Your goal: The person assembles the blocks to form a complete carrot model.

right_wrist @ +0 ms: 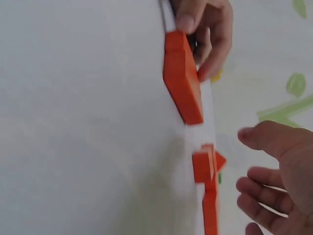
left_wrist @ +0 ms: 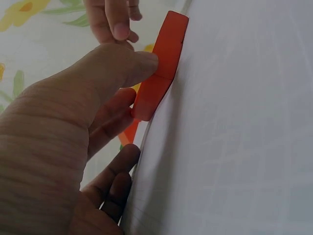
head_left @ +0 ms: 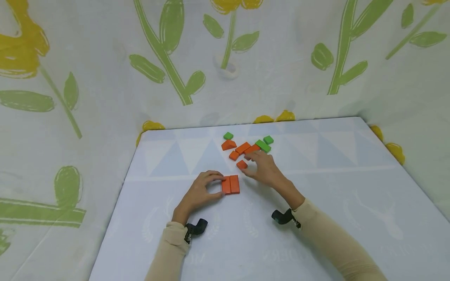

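Observation:
Two flat orange rectangular blocks lie side by side on the table; the right one (head_left: 234,184) is free of fingers. My left hand (head_left: 202,189) holds the left orange block (head_left: 226,186) with the thumb at its near end and fingertips at its far end. In the left wrist view the thumb presses that orange block (left_wrist: 168,44). My right hand (head_left: 263,168) hovers with fingers spread beside a small orange block (head_left: 241,164). The right wrist view shows this hand (right_wrist: 274,171) with nothing between thumb and fingers.
Beyond the hands lie several orange blocks (head_left: 243,148), one triangular orange block (head_left: 229,144), a longer green block (head_left: 263,145) and two small green blocks (head_left: 228,136). The table (head_left: 316,234) meets a flower-patterned cloth (head_left: 274,78) at its far edge.

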Available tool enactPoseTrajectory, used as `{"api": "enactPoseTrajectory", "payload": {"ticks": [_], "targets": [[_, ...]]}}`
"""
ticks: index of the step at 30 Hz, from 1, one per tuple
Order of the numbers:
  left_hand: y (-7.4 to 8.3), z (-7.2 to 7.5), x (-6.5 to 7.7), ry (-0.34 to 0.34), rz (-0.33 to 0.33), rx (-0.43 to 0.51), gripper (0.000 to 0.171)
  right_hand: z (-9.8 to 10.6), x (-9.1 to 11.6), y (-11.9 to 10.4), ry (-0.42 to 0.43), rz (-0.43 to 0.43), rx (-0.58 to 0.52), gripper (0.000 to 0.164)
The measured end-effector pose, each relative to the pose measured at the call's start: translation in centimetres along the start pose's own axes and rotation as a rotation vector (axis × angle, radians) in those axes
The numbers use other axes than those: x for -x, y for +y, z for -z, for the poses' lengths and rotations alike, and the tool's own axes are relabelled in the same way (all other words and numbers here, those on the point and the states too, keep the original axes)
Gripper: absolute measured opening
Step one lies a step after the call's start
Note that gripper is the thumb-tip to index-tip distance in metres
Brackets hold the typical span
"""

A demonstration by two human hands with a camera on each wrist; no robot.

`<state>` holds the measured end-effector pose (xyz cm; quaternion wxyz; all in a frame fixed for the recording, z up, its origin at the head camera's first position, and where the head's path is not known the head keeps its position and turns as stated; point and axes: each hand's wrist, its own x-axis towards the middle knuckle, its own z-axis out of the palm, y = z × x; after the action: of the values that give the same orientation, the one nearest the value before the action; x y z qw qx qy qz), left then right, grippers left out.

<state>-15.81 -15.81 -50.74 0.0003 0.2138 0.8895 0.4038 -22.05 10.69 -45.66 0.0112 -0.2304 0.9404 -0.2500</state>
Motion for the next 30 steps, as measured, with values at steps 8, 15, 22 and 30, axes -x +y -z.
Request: {"api": "enactPoseTrajectory", "payload": {"ticks": [8,15,22,30], "targets": [[-0.2,-0.3,0.3,-0.009,0.012,-0.001,0.044,0.1,-2.2,2.6,0.087,-0.219,0.067,0.053],[-0.3,-0.5,0.2,-0.008,-0.006,-0.006,0.044,-0.2,-3.1,4.1,0.065,-0.301,0.126,0.069],[-0.1,-0.5,0.1,-0.014,0.009,-0.022,0.044,-0.5,-3.8,4.7,0.057,-0.301,0.135,0.077],[-0.1,-0.1,0.1,0.005,-0.001,-0.013,0.043,-0.5,-4.6,4.4,0.064,-0.283,0.08,0.07]]}}
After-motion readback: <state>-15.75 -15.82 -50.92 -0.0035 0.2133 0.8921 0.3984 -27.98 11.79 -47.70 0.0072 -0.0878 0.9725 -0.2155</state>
